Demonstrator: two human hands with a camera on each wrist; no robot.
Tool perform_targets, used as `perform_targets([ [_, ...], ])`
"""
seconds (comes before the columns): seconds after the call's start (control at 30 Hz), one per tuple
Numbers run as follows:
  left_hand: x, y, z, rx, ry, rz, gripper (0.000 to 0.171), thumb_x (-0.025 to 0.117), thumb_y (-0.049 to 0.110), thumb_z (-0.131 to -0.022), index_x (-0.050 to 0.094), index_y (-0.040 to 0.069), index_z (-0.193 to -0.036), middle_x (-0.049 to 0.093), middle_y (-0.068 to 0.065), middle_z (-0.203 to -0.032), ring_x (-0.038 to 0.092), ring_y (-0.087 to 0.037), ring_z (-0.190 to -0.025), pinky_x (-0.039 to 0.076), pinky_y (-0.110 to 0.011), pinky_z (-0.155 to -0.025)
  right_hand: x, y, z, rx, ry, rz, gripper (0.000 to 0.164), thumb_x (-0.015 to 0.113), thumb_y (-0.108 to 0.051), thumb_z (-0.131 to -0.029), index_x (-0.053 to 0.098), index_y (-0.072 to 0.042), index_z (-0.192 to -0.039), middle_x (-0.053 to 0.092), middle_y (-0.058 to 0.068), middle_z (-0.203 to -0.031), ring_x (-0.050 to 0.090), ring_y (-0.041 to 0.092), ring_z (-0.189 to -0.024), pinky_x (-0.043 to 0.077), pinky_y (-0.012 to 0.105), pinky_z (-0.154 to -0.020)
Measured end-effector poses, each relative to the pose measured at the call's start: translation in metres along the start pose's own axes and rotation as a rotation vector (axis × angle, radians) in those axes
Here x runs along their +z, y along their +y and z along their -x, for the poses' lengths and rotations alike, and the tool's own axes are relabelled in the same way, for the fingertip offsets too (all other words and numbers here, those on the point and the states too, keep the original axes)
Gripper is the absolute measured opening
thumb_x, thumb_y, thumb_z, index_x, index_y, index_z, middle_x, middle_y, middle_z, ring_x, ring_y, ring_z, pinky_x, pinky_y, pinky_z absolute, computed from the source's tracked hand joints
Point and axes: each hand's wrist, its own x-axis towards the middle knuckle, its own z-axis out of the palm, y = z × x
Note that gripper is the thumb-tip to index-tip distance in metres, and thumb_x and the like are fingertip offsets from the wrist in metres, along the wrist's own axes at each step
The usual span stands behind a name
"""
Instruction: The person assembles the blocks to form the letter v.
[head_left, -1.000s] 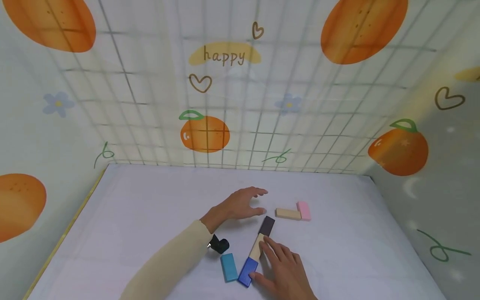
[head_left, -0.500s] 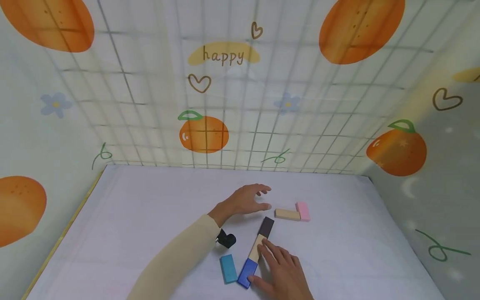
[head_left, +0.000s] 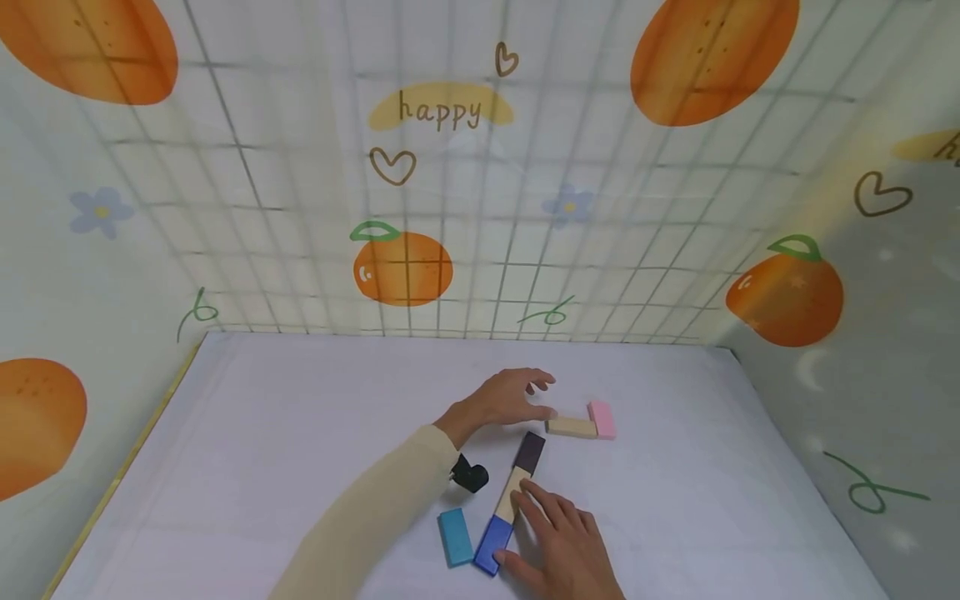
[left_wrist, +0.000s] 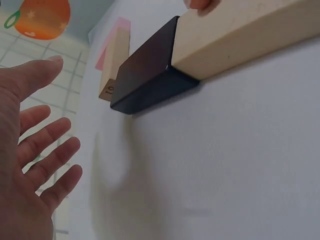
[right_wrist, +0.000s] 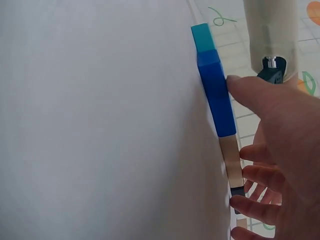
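A black block (head_left: pixel 529 452), a plain wooden block (head_left: pixel 512 498) and a blue block (head_left: pixel 493 545) lie end to end in a slanting row. My right hand (head_left: pixel 567 542) is spread along the row's right side, thumb at the blue block and fingertips at the wooden one. Beyond the row, my left hand (head_left: pixel 510 397) hovers with thumb and fingers apart and nothing between them. Its thumb tip overlaps the near end of a second wooden block (head_left: pixel 572 428) in the head view. That block meets a pink block (head_left: pixel 602 420) in an L shape.
A teal block (head_left: pixel 455 537) lies just left of the blue block's near end. A black device (head_left: pixel 470 476) sits at the left wrist, over the white table (head_left: pixel 300 417). Patterned curtains (head_left: pixel 465 208) stand behind and at both sides.
My left hand has moved right, toward the second wooden block. The right hand stays at the row, and the blocks hold their places while the head view shifts slightly.
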Motion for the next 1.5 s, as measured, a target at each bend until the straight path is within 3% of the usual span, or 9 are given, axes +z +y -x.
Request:
perform_targets([
  [0.2, 0.006, 0.003, -0.004, -0.005, -0.018, -0.006, 0.057, 0.076, 0.041, -0.09, 0.06, 0.019, -0.141, 0.067, 0.001, -0.128, 0.06, -0.015, -0.116, 0.05, -0.031, -0.092, -0.001, -0.001, 0.0, -0.002, -0.001, -0.012, 0.083, 0.062, -0.078, -0.081, 0.058, -0.021, -0.142, 0.049, 0.003, -0.151, 0.051, 0.035, -0.128, 0.044, 0.064, -0.097],
  [0.47, 0.015, 0.006, -0.012, -0.021, -0.044, -0.116, 0.048, 0.077, 0.039, -0.09, 0.065, 0.023, -0.133, 0.068, 0.01, -0.118, 0.06, -0.006, -0.102, 0.049, -0.025, -0.087, -0.002, 0.001, 0.0, -0.008, 0.001, -0.019, 0.084, 0.06, -0.078, -0.082, 0.057, -0.021, -0.143, 0.048, 0.002, -0.152, 0.051, 0.033, -0.128, 0.044, 0.063, -0.097],
  [0.8, 0.016, 0.011, -0.011, -0.032, -0.04, -0.182, 0.044, 0.078, 0.039, -0.089, 0.069, 0.021, -0.129, 0.069, 0.011, -0.11, 0.06, -0.005, -0.098, 0.049, -0.025, -0.087, 0.001, 0.001, 0.0, -0.008, 0.002, -0.017, 0.082, 0.064, -0.075, -0.082, 0.058, -0.02, -0.142, 0.048, 0.003, -0.152, 0.05, 0.034, -0.129, 0.044, 0.063, -0.098],
  [1.2, 0.025, 0.016, -0.014, -0.02, -0.044, -0.252, 0.048, 0.079, 0.042, -0.087, 0.069, 0.023, -0.13, 0.069, 0.011, -0.111, 0.059, -0.005, -0.096, 0.048, -0.027, -0.089, 0.0, 0.001, 0.001, -0.005, -0.006, -0.012, 0.082, 0.063, -0.075, -0.082, 0.058, -0.019, -0.142, 0.048, 0.004, -0.152, 0.05, 0.033, -0.13, 0.043, 0.063, -0.099],
  [1.5, 0.034, 0.016, -0.017, 0.001, -0.039, -0.362, 0.043, 0.078, 0.043, -0.088, 0.072, 0.026, -0.127, 0.069, 0.013, -0.113, 0.06, -0.004, -0.098, 0.045, -0.028, -0.094, 0.0, 0.001, 0.001, -0.009, -0.006, -0.021, 0.083, 0.062, -0.076, -0.082, 0.057, -0.019, -0.143, 0.047, 0.003, -0.153, 0.049, 0.033, -0.131, 0.043, 0.063, -0.1],
])
